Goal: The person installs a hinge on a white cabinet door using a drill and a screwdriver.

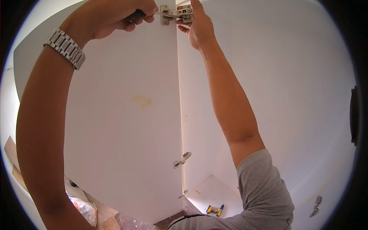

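At the top of the head view, my left hand (119,17) is closed around a screwdriver (137,15). Its dark handle shows between the fingers, and its thin shaft points right at the upper metal cabinet hinge (185,14). That hinge has its cup plate (165,15) on the white door panel (122,115). My right hand (201,28) grips the hinge arm from the right, some fingers behind it and others cut off by the frame's top. Whether the screwdriver tip sits in a screw is too small to tell.
Below, a second hinge (182,160) sticks out from the door's edge, and a third (183,193) sits lower. A yellow and black drill (216,209) lies on the cabinet bottom. A loose-looking hinge piece (316,206) shows at lower right. Plastic bags (86,209) lie at lower left.
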`<state>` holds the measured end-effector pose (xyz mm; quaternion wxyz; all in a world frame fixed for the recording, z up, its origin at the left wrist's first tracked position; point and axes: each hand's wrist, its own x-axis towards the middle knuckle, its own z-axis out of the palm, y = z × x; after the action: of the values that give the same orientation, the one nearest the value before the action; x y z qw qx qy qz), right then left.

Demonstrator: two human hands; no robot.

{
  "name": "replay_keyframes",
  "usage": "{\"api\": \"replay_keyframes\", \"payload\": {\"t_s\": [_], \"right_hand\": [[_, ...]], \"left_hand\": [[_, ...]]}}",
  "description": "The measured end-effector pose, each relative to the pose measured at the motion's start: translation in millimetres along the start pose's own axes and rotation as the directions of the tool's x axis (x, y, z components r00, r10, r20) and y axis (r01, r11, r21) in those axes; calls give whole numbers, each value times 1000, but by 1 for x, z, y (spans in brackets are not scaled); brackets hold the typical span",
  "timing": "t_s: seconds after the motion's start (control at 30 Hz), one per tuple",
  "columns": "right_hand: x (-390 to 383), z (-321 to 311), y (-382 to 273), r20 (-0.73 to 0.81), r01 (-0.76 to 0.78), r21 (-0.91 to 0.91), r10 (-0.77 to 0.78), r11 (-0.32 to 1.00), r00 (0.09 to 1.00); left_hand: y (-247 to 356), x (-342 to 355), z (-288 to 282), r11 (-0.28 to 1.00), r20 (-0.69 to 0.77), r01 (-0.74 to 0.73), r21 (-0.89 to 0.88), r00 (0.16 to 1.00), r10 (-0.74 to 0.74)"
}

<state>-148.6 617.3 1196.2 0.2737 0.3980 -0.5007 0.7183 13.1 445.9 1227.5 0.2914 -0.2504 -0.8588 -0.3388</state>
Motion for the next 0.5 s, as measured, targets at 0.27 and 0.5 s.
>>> {"api": "replay_keyframes", "payload": {"t_s": [0.27, 0.5], "right_hand": [[-18, 29, 2, -13, -48, 253, 53, 966, 999], [-11, 19, 10, 20, -105, 292, 103, 951, 994]], "left_hand": [[-7, -13, 7, 953, -69, -37, 301, 996, 60], [-4, -8, 13, 877, -18, -61, 477, 997, 79]]}}
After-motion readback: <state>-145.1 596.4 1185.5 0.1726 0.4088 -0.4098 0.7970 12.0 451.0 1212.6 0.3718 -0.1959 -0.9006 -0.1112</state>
